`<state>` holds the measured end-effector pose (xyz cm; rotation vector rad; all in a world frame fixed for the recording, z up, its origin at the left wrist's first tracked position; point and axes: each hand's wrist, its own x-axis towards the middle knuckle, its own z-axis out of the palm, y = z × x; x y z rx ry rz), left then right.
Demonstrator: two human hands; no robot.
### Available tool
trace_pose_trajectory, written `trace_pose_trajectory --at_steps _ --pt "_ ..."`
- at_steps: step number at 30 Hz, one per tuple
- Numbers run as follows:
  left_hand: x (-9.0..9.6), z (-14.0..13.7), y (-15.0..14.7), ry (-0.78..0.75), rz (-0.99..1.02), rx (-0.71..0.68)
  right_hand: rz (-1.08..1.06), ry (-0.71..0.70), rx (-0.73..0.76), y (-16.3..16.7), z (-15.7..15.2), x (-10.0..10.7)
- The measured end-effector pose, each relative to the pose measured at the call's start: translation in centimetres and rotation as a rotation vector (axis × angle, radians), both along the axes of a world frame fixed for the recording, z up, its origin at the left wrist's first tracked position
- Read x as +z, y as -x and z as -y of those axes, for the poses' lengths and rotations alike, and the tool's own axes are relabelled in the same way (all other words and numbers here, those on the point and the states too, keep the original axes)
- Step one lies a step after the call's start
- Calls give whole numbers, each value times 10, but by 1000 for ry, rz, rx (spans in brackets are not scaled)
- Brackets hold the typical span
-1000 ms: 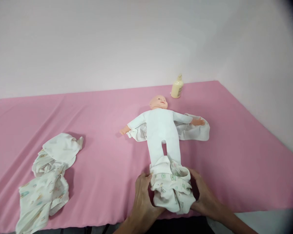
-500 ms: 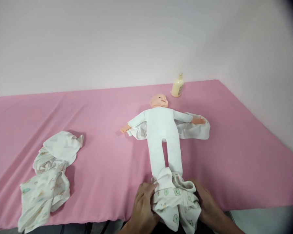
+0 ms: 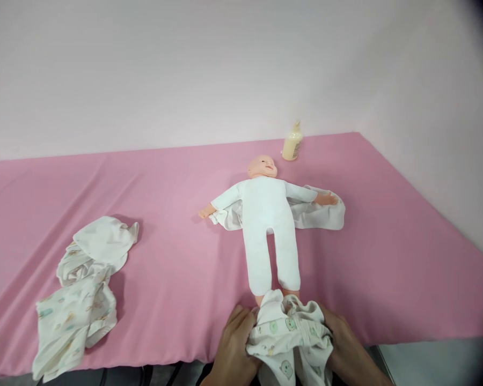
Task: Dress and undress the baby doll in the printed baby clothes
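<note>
A baby doll point(image 3: 268, 209) with a white cloth body lies on its back, arms spread, legs toward me. At its feet, white baby pants point(image 3: 292, 332) printed with green bear faces are bunched up, covering the feet and hanging past the near edge. My left hand point(image 3: 235, 343) grips the pants on their left side, fingers curled into the fabric. On the opposite side my right hand point(image 3: 344, 343) holds them too, its fingertips hidden behind the cloth. A white cloth point(image 3: 320, 212) lies under the doll's arms and back.
A pump bottle point(image 3: 292, 143) of pale yellow liquid stands beyond the doll's head, near the wall. To the left lie crumpled white printed baby clothes point(image 3: 76, 311), reaching the near edge. Pink fabric point(image 3: 165, 241) covers the table, and walls rise behind and at the right.
Both hands have drawn the pants slightly toward me, down the doll's legs. The doll's ankles now show above the waistband.
</note>
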<state>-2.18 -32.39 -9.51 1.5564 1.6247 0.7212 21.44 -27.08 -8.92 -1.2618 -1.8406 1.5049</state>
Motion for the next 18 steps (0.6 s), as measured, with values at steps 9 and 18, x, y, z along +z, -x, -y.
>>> trace_pose_trajectory --at_steps 9,18 --pt "-11 2 -2 -106 -10 -39 6 -147 14 1 2 -4" --pt "0 2 16 206 27 -152 -65 88 96 3 -4 16"
